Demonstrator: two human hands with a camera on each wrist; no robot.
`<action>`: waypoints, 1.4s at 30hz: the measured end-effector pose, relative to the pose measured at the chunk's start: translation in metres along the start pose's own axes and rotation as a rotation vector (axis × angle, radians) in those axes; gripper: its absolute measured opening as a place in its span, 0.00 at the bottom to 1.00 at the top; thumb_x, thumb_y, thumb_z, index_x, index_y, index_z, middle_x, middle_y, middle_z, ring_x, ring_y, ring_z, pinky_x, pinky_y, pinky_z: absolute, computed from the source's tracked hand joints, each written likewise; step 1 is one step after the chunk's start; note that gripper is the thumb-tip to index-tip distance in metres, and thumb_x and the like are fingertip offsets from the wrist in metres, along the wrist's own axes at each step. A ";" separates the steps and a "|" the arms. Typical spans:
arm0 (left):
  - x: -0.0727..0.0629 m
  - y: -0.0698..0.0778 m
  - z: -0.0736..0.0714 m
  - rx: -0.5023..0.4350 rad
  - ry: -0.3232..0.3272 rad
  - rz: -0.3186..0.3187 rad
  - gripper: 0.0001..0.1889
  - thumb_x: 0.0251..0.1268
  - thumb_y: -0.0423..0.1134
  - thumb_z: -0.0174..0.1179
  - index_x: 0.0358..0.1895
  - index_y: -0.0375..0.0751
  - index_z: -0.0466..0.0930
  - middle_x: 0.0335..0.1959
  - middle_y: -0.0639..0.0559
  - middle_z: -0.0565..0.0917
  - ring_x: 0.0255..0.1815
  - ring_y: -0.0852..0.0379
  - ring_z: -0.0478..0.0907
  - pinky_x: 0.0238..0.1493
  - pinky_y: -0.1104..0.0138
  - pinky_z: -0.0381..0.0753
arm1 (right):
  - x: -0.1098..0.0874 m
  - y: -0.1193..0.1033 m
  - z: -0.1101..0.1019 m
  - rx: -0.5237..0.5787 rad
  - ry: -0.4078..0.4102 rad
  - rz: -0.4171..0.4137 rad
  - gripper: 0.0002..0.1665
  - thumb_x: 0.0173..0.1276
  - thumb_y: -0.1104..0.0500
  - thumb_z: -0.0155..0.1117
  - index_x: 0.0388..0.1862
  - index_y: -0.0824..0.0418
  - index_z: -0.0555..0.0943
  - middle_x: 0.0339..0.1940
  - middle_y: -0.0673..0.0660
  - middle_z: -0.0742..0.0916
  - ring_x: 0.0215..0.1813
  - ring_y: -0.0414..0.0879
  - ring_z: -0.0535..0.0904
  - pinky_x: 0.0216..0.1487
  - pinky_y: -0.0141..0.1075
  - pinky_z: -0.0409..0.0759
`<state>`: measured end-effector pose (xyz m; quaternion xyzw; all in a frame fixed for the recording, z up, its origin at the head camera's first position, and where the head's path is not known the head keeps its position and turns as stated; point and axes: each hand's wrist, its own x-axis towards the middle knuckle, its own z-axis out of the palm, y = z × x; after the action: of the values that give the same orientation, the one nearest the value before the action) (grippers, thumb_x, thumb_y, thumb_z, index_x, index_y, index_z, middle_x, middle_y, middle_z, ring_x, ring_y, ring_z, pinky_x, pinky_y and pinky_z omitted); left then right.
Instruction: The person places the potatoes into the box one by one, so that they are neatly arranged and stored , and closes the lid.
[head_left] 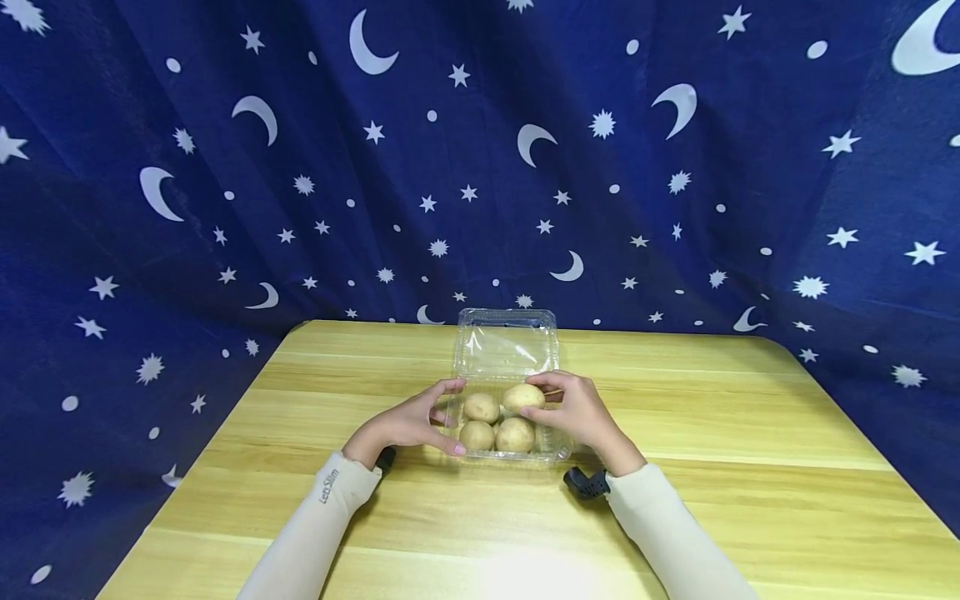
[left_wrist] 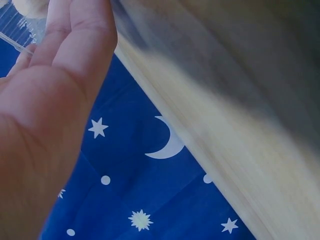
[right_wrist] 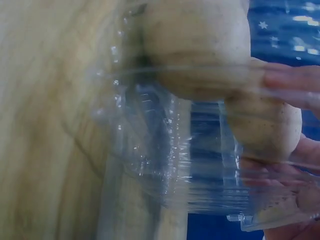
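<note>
A clear plastic clamshell box (head_left: 557, 451) lies on the table with its lid (head_left: 501, 348) raised at the back. Potatoes (head_left: 477, 436) sit in its left side and front. At the back right, my right hand (head_left: 585, 411) pinches another potato (head_left: 523, 397) between thumb and fingers. The right wrist view shows that potato (right_wrist: 265, 127) through the plastic, beyond a nearer potato (right_wrist: 200, 45). My left hand (head_left: 408, 421) holds the box's left side, thumb at the front corner and fingers farther back. In the left wrist view, the left hand (left_wrist: 60, 90) partly covers the box.
The wooden table (head_left: 675, 517) extends around the box. Behind it hangs a dark blue curtain (head_left: 480, 150) with white moons and stars. A black wrist device (head_left: 585, 483) sits by the right cuff, and part of another (head_left: 386, 460) shows at the left wrist.
</note>
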<state>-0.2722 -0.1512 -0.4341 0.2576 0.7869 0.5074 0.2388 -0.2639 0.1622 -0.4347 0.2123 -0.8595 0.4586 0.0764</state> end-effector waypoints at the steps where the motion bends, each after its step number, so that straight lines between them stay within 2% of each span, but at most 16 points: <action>1: 0.000 0.000 0.000 -0.001 0.001 -0.001 0.59 0.62 0.38 0.80 0.88 0.36 0.46 0.88 0.38 0.52 0.68 0.38 0.74 0.62 0.53 0.81 | 0.000 0.000 0.000 -0.008 -0.004 -0.008 0.24 0.63 0.65 0.83 0.57 0.72 0.88 0.54 0.67 0.90 0.51 0.62 0.90 0.52 0.44 0.89; 12: 0.000 0.001 0.000 0.001 0.001 -0.002 0.59 0.62 0.37 0.79 0.88 0.36 0.46 0.88 0.37 0.51 0.69 0.37 0.74 0.62 0.52 0.81 | 0.005 0.001 0.004 -0.125 -0.022 -0.011 0.26 0.64 0.60 0.85 0.57 0.71 0.88 0.51 0.66 0.92 0.46 0.58 0.92 0.49 0.44 0.90; 23: 0.001 -0.001 0.000 0.012 0.002 -0.004 0.59 0.63 0.37 0.80 0.88 0.36 0.46 0.88 0.37 0.51 0.69 0.37 0.75 0.63 0.51 0.81 | 0.006 0.003 0.006 -0.183 -0.025 -0.018 0.23 0.64 0.57 0.85 0.53 0.68 0.89 0.45 0.62 0.93 0.44 0.54 0.92 0.49 0.46 0.89; 36: 0.001 0.000 0.001 0.007 0.009 -0.008 0.59 0.62 0.36 0.80 0.88 0.36 0.46 0.88 0.37 0.52 0.70 0.36 0.74 0.64 0.51 0.81 | 0.006 0.004 0.006 -0.204 -0.057 -0.073 0.23 0.68 0.59 0.82 0.56 0.71 0.88 0.54 0.68 0.91 0.49 0.58 0.92 0.51 0.45 0.89; 42: 0.000 0.002 0.001 0.010 0.007 -0.006 0.59 0.62 0.36 0.80 0.88 0.35 0.46 0.88 0.37 0.53 0.71 0.35 0.74 0.64 0.50 0.80 | 0.005 0.006 0.005 -0.220 -0.058 -0.107 0.20 0.68 0.60 0.81 0.55 0.67 0.89 0.48 0.59 0.89 0.48 0.56 0.90 0.52 0.46 0.89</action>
<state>-0.2715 -0.1494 -0.4329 0.2545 0.7909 0.5038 0.2362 -0.2709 0.1591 -0.4404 0.2613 -0.8939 0.3505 0.0988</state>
